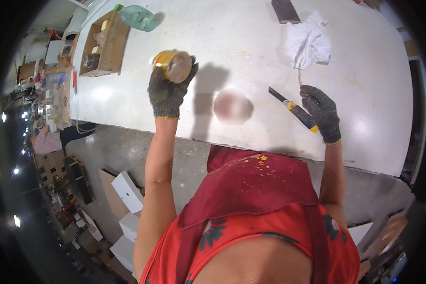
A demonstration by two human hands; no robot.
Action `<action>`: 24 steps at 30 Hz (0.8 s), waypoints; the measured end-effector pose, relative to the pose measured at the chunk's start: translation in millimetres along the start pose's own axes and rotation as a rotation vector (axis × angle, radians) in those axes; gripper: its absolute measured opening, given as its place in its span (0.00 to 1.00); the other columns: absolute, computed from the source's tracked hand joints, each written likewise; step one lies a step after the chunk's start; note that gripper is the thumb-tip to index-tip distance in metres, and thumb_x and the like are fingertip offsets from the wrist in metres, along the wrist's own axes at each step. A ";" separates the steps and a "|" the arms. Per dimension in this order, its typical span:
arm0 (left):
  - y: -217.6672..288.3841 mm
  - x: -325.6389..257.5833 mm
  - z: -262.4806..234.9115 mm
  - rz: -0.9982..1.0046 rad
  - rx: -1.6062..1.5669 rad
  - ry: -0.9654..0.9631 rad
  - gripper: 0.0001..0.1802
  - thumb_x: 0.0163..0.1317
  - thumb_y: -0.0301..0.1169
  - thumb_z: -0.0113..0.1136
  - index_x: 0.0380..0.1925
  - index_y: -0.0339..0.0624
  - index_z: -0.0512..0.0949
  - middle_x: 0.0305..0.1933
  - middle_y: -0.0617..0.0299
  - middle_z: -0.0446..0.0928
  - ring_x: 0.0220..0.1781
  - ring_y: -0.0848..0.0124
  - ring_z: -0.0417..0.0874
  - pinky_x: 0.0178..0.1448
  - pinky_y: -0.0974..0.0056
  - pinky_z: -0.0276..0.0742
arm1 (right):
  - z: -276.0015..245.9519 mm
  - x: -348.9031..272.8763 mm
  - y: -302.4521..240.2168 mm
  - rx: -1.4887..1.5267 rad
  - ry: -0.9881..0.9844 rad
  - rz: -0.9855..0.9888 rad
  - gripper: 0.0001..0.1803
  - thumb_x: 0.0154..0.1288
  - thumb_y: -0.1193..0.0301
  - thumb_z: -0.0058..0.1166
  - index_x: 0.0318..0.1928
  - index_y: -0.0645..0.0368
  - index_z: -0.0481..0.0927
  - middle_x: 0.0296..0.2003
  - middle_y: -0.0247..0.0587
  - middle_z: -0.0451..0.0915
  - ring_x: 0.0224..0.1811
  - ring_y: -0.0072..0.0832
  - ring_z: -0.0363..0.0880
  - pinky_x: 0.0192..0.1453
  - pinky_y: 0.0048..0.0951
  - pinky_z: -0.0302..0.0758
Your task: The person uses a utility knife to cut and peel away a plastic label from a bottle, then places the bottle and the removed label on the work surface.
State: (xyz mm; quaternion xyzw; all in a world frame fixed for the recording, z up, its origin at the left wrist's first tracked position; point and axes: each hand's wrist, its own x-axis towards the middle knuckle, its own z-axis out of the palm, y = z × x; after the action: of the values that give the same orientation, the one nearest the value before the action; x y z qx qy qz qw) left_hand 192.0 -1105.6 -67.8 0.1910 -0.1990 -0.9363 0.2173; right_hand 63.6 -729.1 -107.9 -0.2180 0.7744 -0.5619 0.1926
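In my raised left hand [168,92], wearing a dark knitted glove with a yellow cuff, is a bottle [164,60] with a yellow label. Its round, brownish end faces me, and my fingers are wrapped round it above the white table [251,61]. My right hand [321,113], gloved the same way, is low at the tabletop with its fingers stretched out. Close against its thumb side lies a utility knife [293,111] with a black and yellow handle, its dark blade pointing away to the left. Between the hands is a round, blurred pinkish-white patch [233,107] that I cannot make out.
A crumpled white cloth [310,41] and a dark flat block [286,11] lie toward the far right. At the far left are a wooden box [120,42] with small items and a green plastic bottle [138,18]. Another person [49,142] is off to the left.
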 end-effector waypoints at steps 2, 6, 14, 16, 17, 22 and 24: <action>5.6 -12.8 -28.7 0.030 0.024 0.002 0.34 0.57 0.39 0.60 0.60 0.34 0.62 0.61 0.42 0.66 0.63 0.41 0.66 0.69 0.35 0.59 | -15.1 -0.9 -2.3 0.164 0.024 0.127 0.15 0.61 0.78 0.56 0.50 0.61 0.79 0.38 0.36 0.82 0.38 0.20 0.79 0.40 0.20 0.75; -2.2 -32.8 -64.5 0.118 0.237 0.270 0.29 0.60 0.36 0.61 0.58 0.35 0.63 0.56 0.45 0.69 0.60 0.48 0.70 0.64 0.41 0.70 | -52.5 13.4 -8.1 0.163 0.135 0.324 0.17 0.64 0.73 0.54 0.53 0.64 0.76 0.41 0.37 0.81 0.41 0.20 0.79 0.42 0.21 0.76; -21.9 -29.6 -126.9 0.267 0.535 0.224 0.30 0.60 0.41 0.62 0.58 0.36 0.67 0.51 0.58 0.74 0.52 0.67 0.76 0.56 0.63 0.73 | -24.3 163.0 31.1 -1.014 0.342 -0.158 0.31 0.55 0.47 0.59 0.57 0.47 0.76 0.55 0.46 0.75 0.57 0.44 0.71 0.62 0.40 0.67; -22.9 -32.7 -130.0 0.262 0.558 0.237 0.29 0.62 0.40 0.60 0.59 0.37 0.67 0.51 0.58 0.74 0.53 0.68 0.75 0.56 0.65 0.73 | -2.6 173.4 44.2 -1.115 0.256 -0.194 0.26 0.55 0.50 0.58 0.53 0.44 0.78 0.51 0.45 0.76 0.54 0.41 0.73 0.58 0.41 0.69; -22.9 -34.7 -126.2 0.260 0.559 0.227 0.28 0.63 0.39 0.60 0.59 0.38 0.67 0.51 0.58 0.74 0.53 0.69 0.75 0.56 0.65 0.73 | 9.5 173.9 60.2 -0.982 0.178 -0.293 0.23 0.57 0.52 0.55 0.52 0.44 0.79 0.50 0.45 0.76 0.53 0.41 0.74 0.57 0.42 0.69; -23.7 -50.1 -126.0 0.302 0.675 0.225 0.29 0.64 0.41 0.57 0.61 0.37 0.65 0.54 0.56 0.73 0.54 0.67 0.75 0.57 0.65 0.72 | 139.4 137.4 8.8 -0.744 -0.079 -0.552 0.18 0.60 0.57 0.51 0.48 0.47 0.79 0.46 0.48 0.75 0.52 0.43 0.72 0.57 0.46 0.68; -25.5 -41.9 -127.0 0.283 0.754 0.211 0.30 0.64 0.43 0.57 0.61 0.37 0.65 0.55 0.56 0.73 0.54 0.66 0.76 0.57 0.64 0.72 | 169.8 162.4 9.0 -0.881 -0.102 -0.518 0.16 0.60 0.57 0.53 0.46 0.46 0.80 0.41 0.47 0.76 0.45 0.42 0.75 0.50 0.44 0.72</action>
State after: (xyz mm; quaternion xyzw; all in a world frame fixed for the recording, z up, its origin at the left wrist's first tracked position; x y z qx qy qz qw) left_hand 274.9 -1101.1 -175.7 0.3231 -0.5288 -0.7341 0.2778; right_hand 19.8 -950.2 -175.1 -0.4904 0.8478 -0.2002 -0.0258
